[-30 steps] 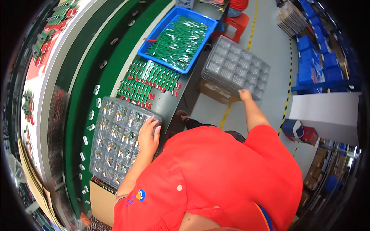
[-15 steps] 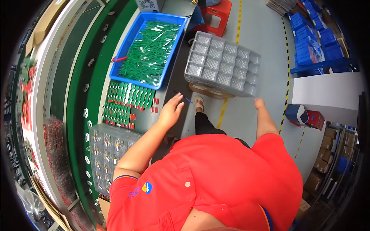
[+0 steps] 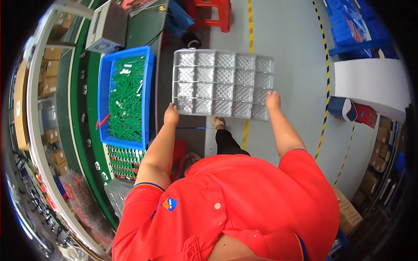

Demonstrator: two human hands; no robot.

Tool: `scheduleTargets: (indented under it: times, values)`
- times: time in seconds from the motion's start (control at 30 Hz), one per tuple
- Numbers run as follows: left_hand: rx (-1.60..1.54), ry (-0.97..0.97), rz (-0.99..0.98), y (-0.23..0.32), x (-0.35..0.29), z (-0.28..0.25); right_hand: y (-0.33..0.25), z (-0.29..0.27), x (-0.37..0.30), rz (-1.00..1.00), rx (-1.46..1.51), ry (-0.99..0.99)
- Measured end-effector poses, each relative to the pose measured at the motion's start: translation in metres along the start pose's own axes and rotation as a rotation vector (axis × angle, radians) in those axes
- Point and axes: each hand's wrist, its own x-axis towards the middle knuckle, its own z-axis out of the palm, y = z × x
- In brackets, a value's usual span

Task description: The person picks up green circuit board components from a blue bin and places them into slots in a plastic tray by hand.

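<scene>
A clear plastic tray point(image 3: 225, 82), divided into rows of square compartments with a crosshatched base, is held out level in front of me. At its near left corner my left hand point(image 3: 172, 115) is closed on the edge. The right side is gripped by my right hand point(image 3: 273, 101), a little up from the near corner. Fingers under the tray are partly hidden. The compartments look empty of parts. A thin blue cord point(image 3: 193, 128) runs near my left wrist.
Left, on the bench, sits a blue bin point(image 3: 148, 93) of green strip-like parts with red-handled pliers point(image 3: 103, 121). Green boards point(image 3: 123, 161) and another clear tray point(image 3: 118, 193) lie nearer. A grey metal box point(image 3: 106, 28) is farther off; a red stool point(image 3: 211, 11) stands beyond the tray.
My left hand, open beside the bench before, now grips the tray's left corner. My right hand has taken hold of the right side. The tray appears more level, and the view has turned.
</scene>
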Motion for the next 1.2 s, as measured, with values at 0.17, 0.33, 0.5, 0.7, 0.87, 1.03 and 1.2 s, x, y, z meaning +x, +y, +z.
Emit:
scheduleTargets:
  times: [0.17,0.33,0.5,0.7,0.87,1.03,1.2]
  values:
    - [-0.171,0.185,-0.037,0.007,0.035,0.007,0.009,-0.002,0.0,-0.07,0.027,0.087]
    - [-0.214,0.142,-0.14,0.01,0.06,0.001,0.026,-0.008,0.001,0.109,0.464,-0.215]
    - [-0.244,0.037,-0.222,0.018,0.069,-0.006,0.03,-0.002,0.0,0.048,0.295,-0.102]
    - [-0.21,-0.101,-0.252,0.009,0.083,-0.007,0.024,-0.017,0.005,0.135,0.23,-0.236]
    - [-0.288,-0.274,-0.157,0.003,0.089,-0.017,0.04,-0.006,0.011,0.152,0.337,-0.327]
    - [-0.296,-0.326,-0.068,0.011,0.085,-0.027,0.05,-0.007,0.024,0.114,0.437,-0.448]
    - [-0.352,-0.411,-0.117,-0.007,0.083,-0.029,0.043,-0.011,0.027,0.074,0.394,-0.469]
